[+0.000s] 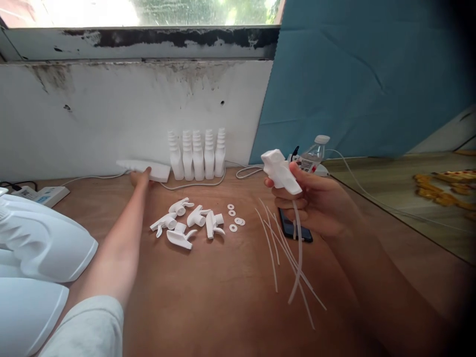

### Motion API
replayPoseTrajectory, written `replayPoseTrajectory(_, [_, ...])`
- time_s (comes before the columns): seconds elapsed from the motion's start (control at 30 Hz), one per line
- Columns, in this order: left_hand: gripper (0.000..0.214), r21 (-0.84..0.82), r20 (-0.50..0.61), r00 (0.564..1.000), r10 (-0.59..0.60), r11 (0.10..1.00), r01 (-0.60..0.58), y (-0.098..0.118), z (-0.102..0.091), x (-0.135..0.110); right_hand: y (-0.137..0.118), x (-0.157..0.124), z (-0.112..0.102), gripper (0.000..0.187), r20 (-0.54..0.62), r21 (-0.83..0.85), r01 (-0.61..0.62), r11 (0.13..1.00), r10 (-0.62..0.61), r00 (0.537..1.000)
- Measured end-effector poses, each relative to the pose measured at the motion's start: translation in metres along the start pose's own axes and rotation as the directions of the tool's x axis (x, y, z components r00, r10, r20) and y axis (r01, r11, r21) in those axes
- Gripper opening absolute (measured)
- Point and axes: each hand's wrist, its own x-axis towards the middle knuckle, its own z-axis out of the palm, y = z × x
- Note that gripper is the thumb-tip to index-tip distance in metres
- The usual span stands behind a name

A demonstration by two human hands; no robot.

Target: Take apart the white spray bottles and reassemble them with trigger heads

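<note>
My right hand [314, 201] is closed around a white trigger sprayer head [279, 170] held above the table, with a clear dip tube [298, 250] hanging down from it. My left hand [140, 177] reaches far forward and grips a white bottle [143, 168] lying on its side near the wall. Several loose trigger heads [188, 223] lie in the middle of the wooden table [208, 297]. Small white washers [235, 219] sit beside them, and several clear tubes [277, 243] lie below my right hand.
A row of upright white bottles [197, 154] stands against the white wall. A dark phone [293, 229] and a clear water bottle [312, 156] lie behind my right hand. Large white bottles [33, 258] are at the left edge, a power strip [42, 195] beyond them.
</note>
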Motion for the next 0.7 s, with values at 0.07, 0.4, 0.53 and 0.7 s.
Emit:
replayPoseTrajectory(0.07, [0.068,0.088,-0.065,0.995,0.073,0.994,-0.068,0.006,0.011,-0.005,0.001,0.001,0.001,0.037,-0.007,0.01,0.005,1.0,-0.005,1.0])
replayPoseTrajectory(0.4, [0.051,0.268,0.106,0.932,0.346,0.893,-0.362,0.017,0.051,-0.031,0.005,0.001,0.004,0.04,0.008,-0.008,0.05,0.999,-0.05,0.999])
replayPoseTrajectory(0.53, [0.054,0.277,0.146,0.924,0.352,0.883,-0.38,0.015,0.05,-0.033,0.006,0.002,0.003,0.045,0.016,-0.026,0.05,0.998,-0.049,0.999])
replayPoseTrajectory(0.7, [0.051,0.245,0.202,0.919,0.337,0.891,-0.381,0.013,0.044,-0.025,0.011,0.007,0.0,0.056,-0.015,-0.011,-0.013,1.0,0.012,1.0])
